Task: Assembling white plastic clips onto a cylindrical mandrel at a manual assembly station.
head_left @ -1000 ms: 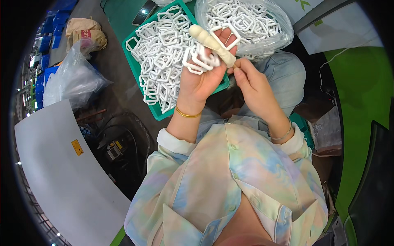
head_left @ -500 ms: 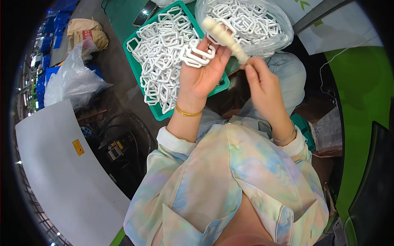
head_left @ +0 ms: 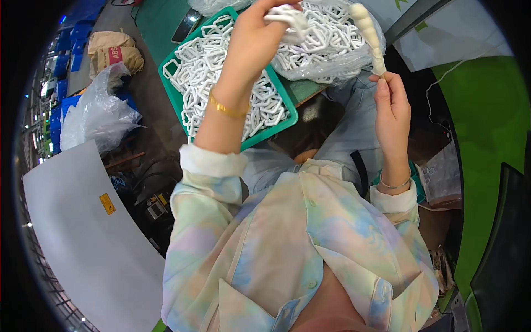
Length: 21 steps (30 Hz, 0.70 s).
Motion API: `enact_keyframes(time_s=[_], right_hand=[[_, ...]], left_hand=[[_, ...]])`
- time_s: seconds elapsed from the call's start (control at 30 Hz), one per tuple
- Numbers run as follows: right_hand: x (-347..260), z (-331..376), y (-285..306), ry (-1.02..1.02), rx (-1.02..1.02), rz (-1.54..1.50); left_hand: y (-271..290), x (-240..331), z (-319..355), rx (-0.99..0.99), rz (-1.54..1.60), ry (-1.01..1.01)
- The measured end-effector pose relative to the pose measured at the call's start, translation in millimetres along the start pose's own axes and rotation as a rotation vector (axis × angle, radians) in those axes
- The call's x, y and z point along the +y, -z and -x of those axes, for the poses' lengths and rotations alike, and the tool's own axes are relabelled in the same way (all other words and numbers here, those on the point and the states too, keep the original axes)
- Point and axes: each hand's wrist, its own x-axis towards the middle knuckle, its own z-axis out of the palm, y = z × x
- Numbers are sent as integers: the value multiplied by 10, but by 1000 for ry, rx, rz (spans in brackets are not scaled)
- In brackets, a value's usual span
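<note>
My left hand (head_left: 255,44) is raised over the gap between the green tray and the plastic bag. Its fingers are curled around a few white plastic links (head_left: 292,23), smeared by motion. My right hand (head_left: 392,105) grips the thin lower end of a cream-coloured stick (head_left: 366,30) with a bulging, lumpy, ribbed head; it stands nearly upright beside the bag. The green tray (head_left: 170,91) holds a heap of white six-sided links (head_left: 207,66). More such links (head_left: 332,33) fill the clear plastic bag (head_left: 310,73) on the right.
A phone (head_left: 187,26) lies behind the tray on the green tabletop (head_left: 152,22). To the left are a brown paper sack (head_left: 119,52), a crumpled clear bag (head_left: 97,113) and a large pale grey panel (head_left: 83,238). A green-edged surface (head_left: 489,127) curves along the right.
My left hand has turned over and moved up and left with links. My right hand has swung right, carrying the cream stick away from the left hand and tilting it more upright.
</note>
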Motion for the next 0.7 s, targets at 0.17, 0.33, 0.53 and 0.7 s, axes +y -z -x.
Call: enact_keyframes(time_s=[0.17,0.33,0.53,0.7], right_hand=[[249,-130,124,-8,129,-35],[422,-286,234,-178,62,-16],[675,-582,-74,-177,62,-30],[751,-948,-495,-67,122,-100]], left_hand=[[-195,292,-282,-221,-1112,-54],[287,1,-332,-305,-749,-536],[488,-429,-407,-120,-1593,157],[503,-831,-647,-73,-1458,321]])
